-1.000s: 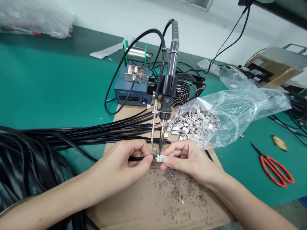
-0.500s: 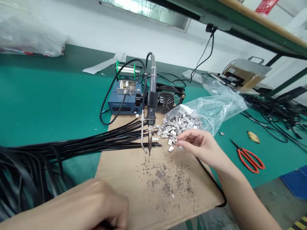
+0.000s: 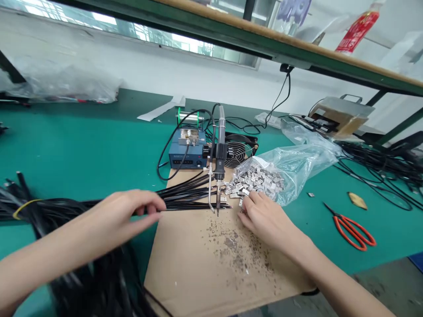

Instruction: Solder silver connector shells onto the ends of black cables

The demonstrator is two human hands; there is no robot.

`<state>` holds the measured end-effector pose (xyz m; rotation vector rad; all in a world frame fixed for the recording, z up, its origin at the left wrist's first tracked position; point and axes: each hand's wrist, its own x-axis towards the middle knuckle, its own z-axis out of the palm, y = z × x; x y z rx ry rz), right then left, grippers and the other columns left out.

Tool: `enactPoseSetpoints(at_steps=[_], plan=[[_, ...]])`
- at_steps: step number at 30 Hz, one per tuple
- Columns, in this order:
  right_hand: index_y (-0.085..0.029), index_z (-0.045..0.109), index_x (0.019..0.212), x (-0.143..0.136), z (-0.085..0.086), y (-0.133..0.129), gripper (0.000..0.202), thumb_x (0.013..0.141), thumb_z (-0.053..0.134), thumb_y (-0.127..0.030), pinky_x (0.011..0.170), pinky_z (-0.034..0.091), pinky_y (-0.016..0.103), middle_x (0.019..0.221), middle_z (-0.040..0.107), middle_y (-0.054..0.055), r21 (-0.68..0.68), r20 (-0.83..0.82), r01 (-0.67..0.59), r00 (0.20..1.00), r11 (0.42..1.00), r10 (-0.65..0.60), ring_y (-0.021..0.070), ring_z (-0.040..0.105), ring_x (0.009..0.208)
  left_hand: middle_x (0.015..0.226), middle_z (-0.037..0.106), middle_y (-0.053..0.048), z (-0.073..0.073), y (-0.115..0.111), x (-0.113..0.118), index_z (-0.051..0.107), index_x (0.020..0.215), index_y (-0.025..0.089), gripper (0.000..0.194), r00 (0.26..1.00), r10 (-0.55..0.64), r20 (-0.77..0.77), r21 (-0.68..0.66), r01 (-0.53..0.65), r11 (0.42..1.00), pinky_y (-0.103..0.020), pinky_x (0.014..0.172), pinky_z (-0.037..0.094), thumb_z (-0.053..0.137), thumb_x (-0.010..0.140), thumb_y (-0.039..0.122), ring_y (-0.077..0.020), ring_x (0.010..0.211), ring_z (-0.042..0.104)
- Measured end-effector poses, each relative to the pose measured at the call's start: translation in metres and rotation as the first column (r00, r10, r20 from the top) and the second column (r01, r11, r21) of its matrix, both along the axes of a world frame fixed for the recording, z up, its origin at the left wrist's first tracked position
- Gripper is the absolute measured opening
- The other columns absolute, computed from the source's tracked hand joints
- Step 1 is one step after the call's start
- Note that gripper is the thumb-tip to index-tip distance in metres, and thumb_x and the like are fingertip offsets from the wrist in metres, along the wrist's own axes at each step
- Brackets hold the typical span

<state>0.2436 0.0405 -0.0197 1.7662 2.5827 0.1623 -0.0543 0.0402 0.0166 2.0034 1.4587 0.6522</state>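
My left hand (image 3: 139, 211) is at the bundle of black cables (image 3: 185, 198), thumb and fingers apart around the near strands, with nothing clearly gripped. At the near edge of a pile of small metal USB connectors (image 3: 256, 178), my right hand (image 3: 259, 215) has its fingers bent down and pressed together; what they hold is hidden. Between the hands a soldering iron (image 3: 219, 163) stands upright in its holder, tip down over the brown cardboard (image 3: 185, 255). Beside the tip runs a thin bent solder tube (image 3: 210, 189). The cable ends lie behind the tip.
Behind the iron are a blue solder feeder (image 3: 187, 156), a solder spool (image 3: 191, 116) and a fan (image 3: 236, 154). A clear plastic bag (image 3: 297, 163) holds connectors. Red-handled scissors (image 3: 353, 231) lie at the right. A shelf (image 3: 297, 48) crosses above.
The view has shifted. My left hand has moved up and forward from the near edge to the cables. My right hand has turned downward at the connector pile.
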Motion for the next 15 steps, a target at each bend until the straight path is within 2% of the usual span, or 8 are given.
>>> enactPoseSetpoints(at_steps=[2,4,6,8,10,12,15], plan=[[-0.008,0.067,0.081,0.001,-0.002,0.001,0.01,0.085,0.061,-0.013,0.057,0.039,0.033,0.081,0.066,0.017,0.027,0.026,-0.041,0.999,0.999,0.04,0.0313,0.063,0.077,0.065,0.068,0.006,0.001,0.027,-0.008,0.074,0.078,0.025,0.009,0.974,0.048,-0.223,0.114,-0.023,0.993,-0.018,0.055,0.037,0.073,0.072,0.031,-0.0166,0.06,0.059],[-0.008,0.067,0.079,0.001,-0.004,0.004,0.01,0.083,0.059,-0.011,0.056,0.038,0.033,0.076,0.067,0.016,0.051,0.041,-0.076,0.996,0.996,0.074,0.0305,0.063,0.074,0.071,0.067,0.005,-0.007,0.049,-0.017,0.072,0.082,0.022,0.014,0.933,0.098,-0.345,0.177,-0.038,0.984,-0.017,0.058,0.035,0.072,0.075,0.034,-0.0166,0.067,0.059],[-0.009,0.067,0.075,0.003,-0.004,0.006,0.01,0.081,0.058,-0.009,0.055,0.037,0.033,0.071,0.067,0.015,0.067,0.051,-0.11,0.993,0.992,0.107,0.0296,0.063,0.072,0.059,0.06,0.009,-0.019,0.065,-0.024,0.068,0.071,0.021,0.009,0.925,0.061,-0.374,0.146,-0.006,0.989,-0.016,0.054,0.029,0.068,0.078,0.027,-0.0128,0.058,0.053],[-0.01,0.066,0.071,0.006,-0.002,0.007,0.014,0.079,0.056,-0.005,0.055,0.035,0.033,0.064,0.066,0.013,0.079,0.061,-0.141,0.989,0.987,0.136,0.028,0.062,0.069,0.049,0.048,0.011,-0.029,0.076,-0.029,0.059,0.057,0.019,0.023,0.927,-0.007,-0.376,0.091,0.044,0.995,-0.016,0.05,0.023,0.061,0.08,0.018,-0.0089,0.049,0.042],[-0.012,0.065,0.067,0.009,-0.001,0.008,0.019,0.078,0.053,-0.001,0.054,0.033,0.033,0.059,0.064,0.012,0.086,0.069,-0.165,0.985,0.983,0.159,0.0268,0.061,0.066,0.046,0.04,0.012,-0.034,0.081,-0.032,0.052,0.053,0.018,0.028,0.929,-0.034,-0.368,0.072,0.065,0.995,-0.016,0.048,0.02,0.056,0.08,0.013,-0.0075,0.046,0.035],[-0.013,0.064,0.066,0.011,-0.001,0.009,0.023,0.078,0.05,0.001,0.054,0.032,0.033,0.058,0.064,0.012,0.094,0.069,-0.178,0.983,0.979,0.172,0.0265,0.06,0.064,0.046,0.038,0.012,-0.032,0.083,-0.032,0.051,0.054,0.018,0.029,0.936,-0.042,-0.349,0.079,0.074,0.994,-0.015,0.048,0.019,0.052,0.081,0.009,-0.0071,0.047,0.034],[-0.012,0.064,0.066,0.01,-0.002,0.012,0.025,0.079,0.048,0.003,0.052,0.029,0.034,0.058,0.065,0.013,0.107,0.052,-0.174,0.984,0.979,0.169,0.0265,0.06,0.062,0.046,0.041,0.012,-0.02,0.079,-0.029,0.051,0.055,0.019,0.029,0.95,-0.027,-0.311,0.096,0.06,0.994,-0.015,0.049,0.021,0.052,0.083,0.011,-0.0079,0.048,0.037]])
